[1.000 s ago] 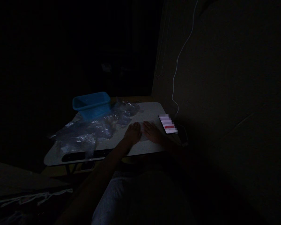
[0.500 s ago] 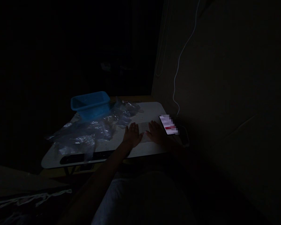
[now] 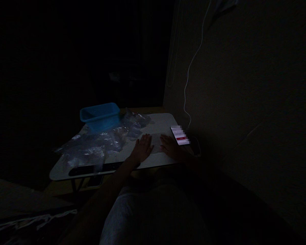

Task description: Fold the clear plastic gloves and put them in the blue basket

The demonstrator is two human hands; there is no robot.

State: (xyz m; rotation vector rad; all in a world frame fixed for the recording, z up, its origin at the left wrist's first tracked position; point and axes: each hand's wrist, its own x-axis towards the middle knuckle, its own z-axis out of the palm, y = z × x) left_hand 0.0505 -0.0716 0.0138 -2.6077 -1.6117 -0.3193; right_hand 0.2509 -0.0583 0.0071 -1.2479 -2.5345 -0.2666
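My left hand (image 3: 142, 149) lies palm down on a white folding table (image 3: 160, 119), its fingers stretched out. Opposite it, my right hand (image 3: 170, 147) is flat too, fingers extended, close to a lit phone (image 3: 180, 135). Between and under both hands is a thin, flat, see-through sheet (image 3: 156, 142), which looks like plastic; the dim light hides its exact kind. Crumpled clear plastic bags (image 3: 102, 143) spread over the table to the left of my left hand.
A blue plastic basin (image 3: 100, 117) stands at the table's back left, behind the bags. A white cable (image 3: 187, 78) hangs along the wall on the right down toward the phone. A dark slot (image 3: 91, 169) runs along the table's front edge. The surroundings are very dark.
My hands have drawn slightly apart, so the gap between the thumbs is wider and more of the sheet shows. The view has shifted a little.
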